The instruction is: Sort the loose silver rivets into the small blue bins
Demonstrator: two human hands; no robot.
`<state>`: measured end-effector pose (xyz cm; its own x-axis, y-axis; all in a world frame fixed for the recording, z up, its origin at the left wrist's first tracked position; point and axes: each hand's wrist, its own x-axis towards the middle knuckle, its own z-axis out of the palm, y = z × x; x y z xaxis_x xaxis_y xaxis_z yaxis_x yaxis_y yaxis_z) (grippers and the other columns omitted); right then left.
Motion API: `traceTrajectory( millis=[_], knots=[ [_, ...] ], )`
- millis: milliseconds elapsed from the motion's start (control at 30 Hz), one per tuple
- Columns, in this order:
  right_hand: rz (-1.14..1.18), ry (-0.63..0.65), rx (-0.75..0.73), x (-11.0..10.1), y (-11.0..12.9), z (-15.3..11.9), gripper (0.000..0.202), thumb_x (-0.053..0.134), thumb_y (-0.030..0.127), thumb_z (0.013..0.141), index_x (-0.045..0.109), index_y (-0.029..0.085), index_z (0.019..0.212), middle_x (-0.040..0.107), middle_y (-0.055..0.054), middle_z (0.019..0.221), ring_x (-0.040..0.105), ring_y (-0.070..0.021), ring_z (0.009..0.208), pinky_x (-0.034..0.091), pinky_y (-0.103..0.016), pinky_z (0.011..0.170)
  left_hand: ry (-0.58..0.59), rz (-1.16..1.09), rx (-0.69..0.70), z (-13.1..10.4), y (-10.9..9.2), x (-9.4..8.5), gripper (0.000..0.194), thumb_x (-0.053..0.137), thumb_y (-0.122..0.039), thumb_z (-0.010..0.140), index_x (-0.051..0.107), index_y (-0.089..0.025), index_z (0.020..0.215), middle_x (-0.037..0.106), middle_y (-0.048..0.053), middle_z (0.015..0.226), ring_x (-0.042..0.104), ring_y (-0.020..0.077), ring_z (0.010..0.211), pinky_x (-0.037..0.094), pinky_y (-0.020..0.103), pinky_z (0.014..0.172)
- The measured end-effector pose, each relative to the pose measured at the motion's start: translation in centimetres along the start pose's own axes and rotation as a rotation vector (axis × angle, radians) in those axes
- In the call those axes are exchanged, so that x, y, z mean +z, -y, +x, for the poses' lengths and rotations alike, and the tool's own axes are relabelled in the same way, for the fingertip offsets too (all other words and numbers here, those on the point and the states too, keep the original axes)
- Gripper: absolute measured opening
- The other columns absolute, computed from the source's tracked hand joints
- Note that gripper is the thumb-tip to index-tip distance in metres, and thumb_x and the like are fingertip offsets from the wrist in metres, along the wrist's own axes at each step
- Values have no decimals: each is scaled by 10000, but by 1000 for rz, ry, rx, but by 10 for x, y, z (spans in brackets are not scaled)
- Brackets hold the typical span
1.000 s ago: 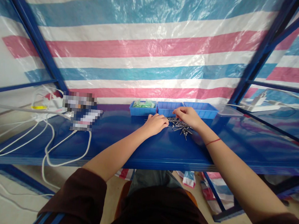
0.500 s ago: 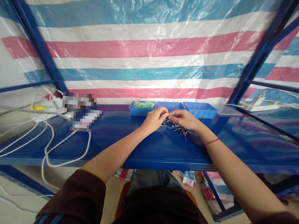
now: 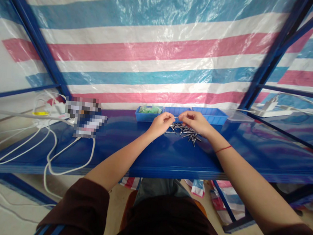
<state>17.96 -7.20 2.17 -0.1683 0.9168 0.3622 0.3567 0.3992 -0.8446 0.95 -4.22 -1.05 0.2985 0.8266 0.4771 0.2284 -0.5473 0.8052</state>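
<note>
My left hand (image 3: 163, 123) is closed in a pinch on one end of a thin silvery metal pin (image 3: 176, 117). At the pin's other end, the thumb and fingers of my right hand (image 3: 194, 121) are pinched together. Both hands are raised a little over a loose pile of metal pins (image 3: 189, 131), thin and pointed, some with a thicker part. Their exact kind is too small to make out. Just behind my hands stand a blue bin (image 3: 141, 117) with green bagged contents, a middle blue bin (image 3: 177, 110) partly hidden by my fingers, and a right blue bin (image 3: 212, 118).
All this is on a blue metal table (image 3: 169, 159). A clear plastic sheet or lid (image 3: 240, 116) lies right of the bins. White cables (image 3: 49, 152) and a power strip (image 3: 45, 120) crowd the left side; another power strip (image 3: 268, 109) is at far right. Striped sheeting hangs behind.
My hands have moved slightly apart and the thin metal pin now shows between their fingertips. More of the pile is visible below them.
</note>
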Motion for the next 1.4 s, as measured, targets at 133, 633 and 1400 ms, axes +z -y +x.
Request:
traceTrajectory(
  millis=[133, 633, 1400],
  knots=[
    [5, -19, -13, -1, 1, 0, 206, 634, 353, 673, 623, 151, 708, 600, -6, 635, 502, -103, 541, 427, -268, 579, 117, 98, 22, -5, 0, 2, 223, 536, -355, 820, 607, -151, 878, 682, 57, 880, 627, 151, 823, 474, 288, 792],
    [-142, -55, -278, 4, -10, 3, 199, 609, 324, 719, 664, 144, 784, 659, -44, 750, 533, -126, 628, 424, -269, 600, -8, 168, 78, -3, -1, 0, 137, 566, -276, 800, 591, -156, 861, 667, 34, 861, 620, 137, 792, 467, 266, 771],
    [622, -361, 415, -18, -16, 12, 332, 406, 369, 902, 585, 141, 740, 452, 27, 503, 298, -46, 358, 271, -174, 337, 415, 843, 218, -13, -10, -7, 261, 465, -366, 860, 676, -307, 1001, 623, 26, 1080, 536, 225, 1034, 377, 377, 852]
  ],
)
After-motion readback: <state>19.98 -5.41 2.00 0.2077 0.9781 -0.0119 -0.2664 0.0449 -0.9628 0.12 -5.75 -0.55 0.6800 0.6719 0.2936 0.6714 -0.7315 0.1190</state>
